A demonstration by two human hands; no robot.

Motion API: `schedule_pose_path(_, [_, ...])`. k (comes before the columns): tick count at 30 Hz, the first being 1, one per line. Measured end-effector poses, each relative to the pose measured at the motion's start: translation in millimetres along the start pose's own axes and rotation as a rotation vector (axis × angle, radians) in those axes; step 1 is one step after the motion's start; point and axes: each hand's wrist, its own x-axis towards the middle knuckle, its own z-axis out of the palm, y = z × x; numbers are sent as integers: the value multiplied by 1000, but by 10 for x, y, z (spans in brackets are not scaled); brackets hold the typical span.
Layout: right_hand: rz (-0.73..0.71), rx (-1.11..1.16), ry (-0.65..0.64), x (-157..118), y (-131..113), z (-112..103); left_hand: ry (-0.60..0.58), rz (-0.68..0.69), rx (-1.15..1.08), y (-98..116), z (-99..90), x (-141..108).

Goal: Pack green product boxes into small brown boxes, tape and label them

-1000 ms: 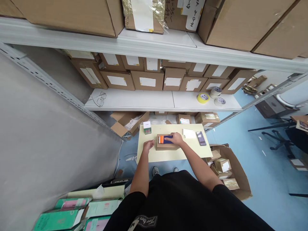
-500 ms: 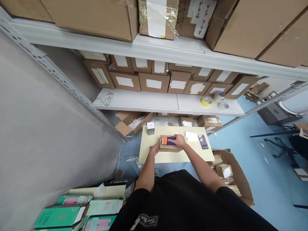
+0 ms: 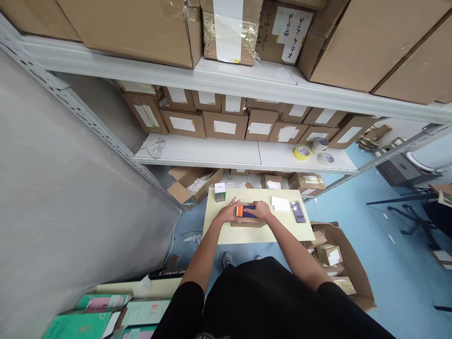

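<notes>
Orange-and-navy pack [image 3: 240, 211]: extends leftward from right hand [image 3: 260, 210], clamped on it; long axis sideways; left hand [image 3: 228, 213] nearer orange end, cannot tell whether gripping; carton [image 3: 248, 224] below grip.

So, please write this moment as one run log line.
right hand: gripping orange-and-navy package; left hand: at package's left end; cardboard box: around or under package, unclear; green-and-white box: on table
</notes>
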Motion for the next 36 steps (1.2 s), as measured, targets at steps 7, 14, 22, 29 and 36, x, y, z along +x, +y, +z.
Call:
schedule_pose_path(7, [16,-49,-138,39,-51,-175,-227,36,265,-66,2,127])
schedule_pose_path(14, [84,-51,-126,-67,503,-275,-226,33,320,-88,-21,145])
schedule_pose_path(22, [152,-41,-89,-332,1374,-403,-236,23,387,-128,-82,188])
schedule_pose_path(29, [188,-48,-110,-525,1869,-467,-262,14,394,-173,-125,215])
schedule_pose_path(36, [242,-80,-108,-524,2203,-363,-247,28,401,-159,-126,244])
